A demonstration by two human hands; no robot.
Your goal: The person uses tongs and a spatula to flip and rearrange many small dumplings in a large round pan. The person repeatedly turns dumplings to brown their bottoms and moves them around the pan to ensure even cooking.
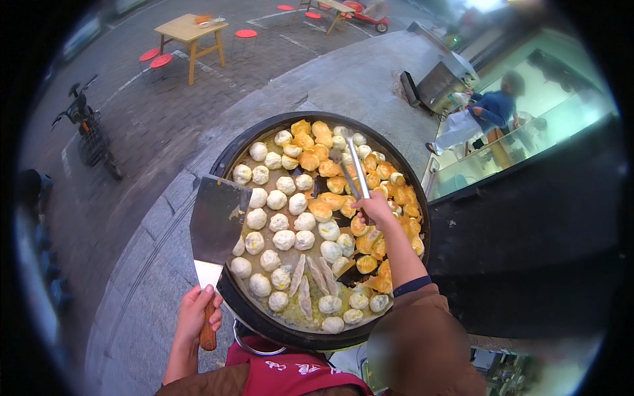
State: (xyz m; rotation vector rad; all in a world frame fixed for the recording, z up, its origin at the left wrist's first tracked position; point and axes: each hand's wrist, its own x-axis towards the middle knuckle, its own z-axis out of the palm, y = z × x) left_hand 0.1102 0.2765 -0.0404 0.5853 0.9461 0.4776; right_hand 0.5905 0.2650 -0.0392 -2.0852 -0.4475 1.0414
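My left hand [199,309] grips the wooden handle of a wide metal spatula [218,218], its blade over the left rim of a big round pan [292,341]. My right hand [375,210] holds metal tongs [357,166] that reach over the pan's upper right part; whether their tips pinch anything I cannot tell. Pale round filled buns [284,240] stand in oil on the left side. On the right, many buns [329,200] show browned, crisp bottoms turned up. Several long dumplings [304,297] lie near the front of the pan.
Stone paving surrounds the pan. A black surface [525,237] stretches to the right. A person in blue [488,114] stands by a metal drum [443,86] at the upper right. Farther off are a wooden table [190,27], red stools [161,61] and a parked two-wheeler [91,131].
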